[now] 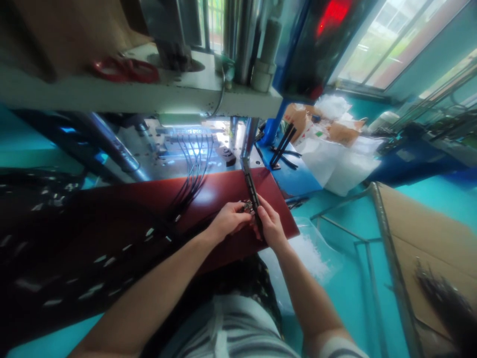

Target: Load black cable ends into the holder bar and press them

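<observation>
My left hand and my right hand meet over the near right part of a dark red work board. A long black slotted strip runs from the machine down to my right hand, whose fingers close round its lower end. The fingers of my left hand pinch a small dark and metallic part right beside the strip. What exactly that part is stays too small to tell. Several black cables fan across the board from the machine toward a big bundle of black cables at the left.
A grey machine shelf with red scissors hangs above the board. Black pliers lie on a blue surface at the right, by white plastic bags. A clear bag sits beside my knee, cardboard farther right.
</observation>
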{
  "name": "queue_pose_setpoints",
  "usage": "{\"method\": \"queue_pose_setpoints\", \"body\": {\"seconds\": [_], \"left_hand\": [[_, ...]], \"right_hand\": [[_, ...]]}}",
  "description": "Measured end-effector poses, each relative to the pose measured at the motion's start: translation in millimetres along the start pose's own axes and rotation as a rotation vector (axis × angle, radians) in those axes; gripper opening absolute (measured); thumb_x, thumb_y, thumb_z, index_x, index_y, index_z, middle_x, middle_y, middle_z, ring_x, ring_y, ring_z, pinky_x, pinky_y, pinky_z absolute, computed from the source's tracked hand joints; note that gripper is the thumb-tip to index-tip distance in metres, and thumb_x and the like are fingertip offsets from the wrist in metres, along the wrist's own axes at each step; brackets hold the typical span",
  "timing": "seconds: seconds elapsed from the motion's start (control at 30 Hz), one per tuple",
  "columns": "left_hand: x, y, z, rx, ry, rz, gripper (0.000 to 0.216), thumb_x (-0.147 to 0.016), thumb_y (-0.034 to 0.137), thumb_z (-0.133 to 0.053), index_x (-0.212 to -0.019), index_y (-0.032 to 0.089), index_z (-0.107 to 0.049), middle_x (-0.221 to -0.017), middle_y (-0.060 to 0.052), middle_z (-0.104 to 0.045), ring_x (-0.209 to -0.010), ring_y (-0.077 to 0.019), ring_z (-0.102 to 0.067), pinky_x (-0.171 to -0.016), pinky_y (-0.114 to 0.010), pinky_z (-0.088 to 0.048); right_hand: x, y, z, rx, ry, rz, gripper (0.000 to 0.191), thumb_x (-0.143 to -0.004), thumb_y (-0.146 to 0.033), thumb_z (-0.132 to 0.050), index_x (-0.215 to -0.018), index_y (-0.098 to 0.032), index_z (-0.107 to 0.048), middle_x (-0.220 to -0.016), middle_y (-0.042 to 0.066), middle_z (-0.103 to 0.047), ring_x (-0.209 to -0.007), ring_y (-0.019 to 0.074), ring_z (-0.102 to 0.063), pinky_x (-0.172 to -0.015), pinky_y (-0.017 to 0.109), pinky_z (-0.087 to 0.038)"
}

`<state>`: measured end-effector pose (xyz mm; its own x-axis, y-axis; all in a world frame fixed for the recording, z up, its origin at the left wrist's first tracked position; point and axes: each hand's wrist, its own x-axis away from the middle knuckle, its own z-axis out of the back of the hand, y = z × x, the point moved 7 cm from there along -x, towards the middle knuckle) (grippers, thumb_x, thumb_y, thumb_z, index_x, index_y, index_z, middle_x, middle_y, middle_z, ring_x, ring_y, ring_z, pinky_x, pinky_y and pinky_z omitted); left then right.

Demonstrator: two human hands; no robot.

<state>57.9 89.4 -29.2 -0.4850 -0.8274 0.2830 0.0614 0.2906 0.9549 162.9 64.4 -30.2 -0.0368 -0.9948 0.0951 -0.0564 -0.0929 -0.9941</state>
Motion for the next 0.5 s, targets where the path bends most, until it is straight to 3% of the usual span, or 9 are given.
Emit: {"method": "queue_pose_setpoints", "body": {"seconds": [0.23,0.5], "left_hand": [[2.6,1.9,-1.7,0.08,-0.029,0.104,0.012,-0.057,0.022,-0.056,-0.052,0.014,-0.049,-0.033,0.006,-0.036,-0.028,-0.0032,-0.025,-0.032,-0.02,-0.012],[1.7,2.5,0.1,0.14,-0.006,0.077,0.013,-0.055,0.023,-0.058,-0.055,0.014,-0.048,-0.034,0.008,-0.037,-0.029,-0.0024,-0.025,-0.033,-0.019,-0.013]], "right_hand": [[-0.5,0.8,-3.2,0.059,-0.058,-0.029,0.058,-0.082,-0.047,-0.048,-0.134,-0.02,-0.043,-0.047,-0.007,-0.049,-0.03,0.007,-0.041,-0.026,0.017,-0.032],[-2.7,3.4,-2.4,-0.019,-0.049,-0.024,0.065,-0.08,-0.049,-0.05,-0.135,-0.016,-0.04,-0.046,-0.007,-0.05,-0.029,0.007,-0.04,-0.026,0.017,-0.031]]}}
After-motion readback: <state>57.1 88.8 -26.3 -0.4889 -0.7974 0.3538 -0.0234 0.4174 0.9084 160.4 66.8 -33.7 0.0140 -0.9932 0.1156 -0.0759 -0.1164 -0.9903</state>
